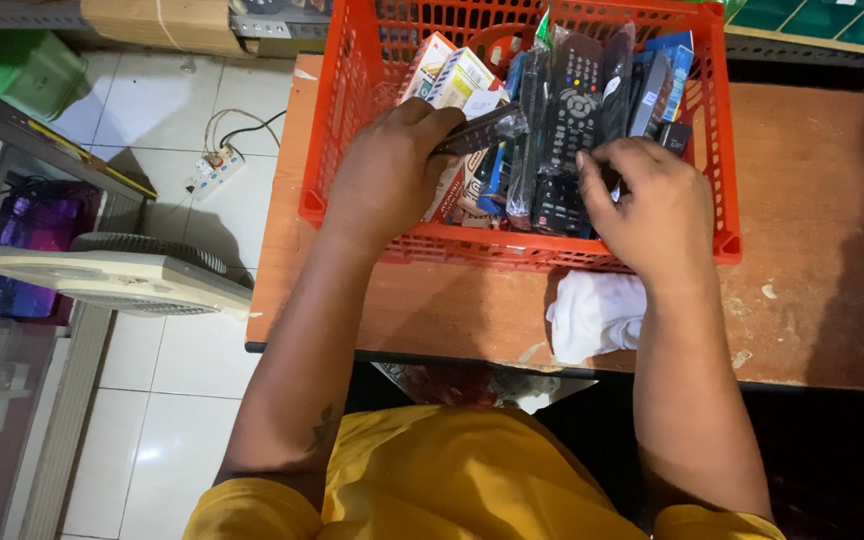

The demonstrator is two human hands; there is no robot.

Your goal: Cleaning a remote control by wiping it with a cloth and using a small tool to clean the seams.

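The left hand (387, 175) sits just above the centre of the frame, closed around one end of a dark wrapped remote (482, 130); the fingers curl over it and the thumb side is hidden. The remote sticks out from the fingertips toward the upper right of the frame, its long axis slanting gently upward from left to right, with the free end lifted above the rest of the stock. It lies to the right of the hand's knuckles, touching the fingers only.

The right hand (642, 205) is right of centre, palm down, fingers bent and pressed onto the row of black remotes (572, 130) standing on end in clear sleeves. Whether it actually pinches one of them cannot be told, since the fingertips are tucked among the sleeves. These remotes run with their long axes up and down the frame, button faces toward the camera, just above and left of that hand.

Both hands work inside an orange plastic crate (342, 120) that fills the upper middle of the frame. Small cardboard boxes (452, 80) lean in its left part, beside the held remote. The crate rests on a worn brown table (812, 230). A white cloth (597, 315) lies crumpled on the table just below the crate, under the right wrist. At the left edge a white fan (112, 275) stands over the tiled floor, and a power strip (214, 170) lies above it
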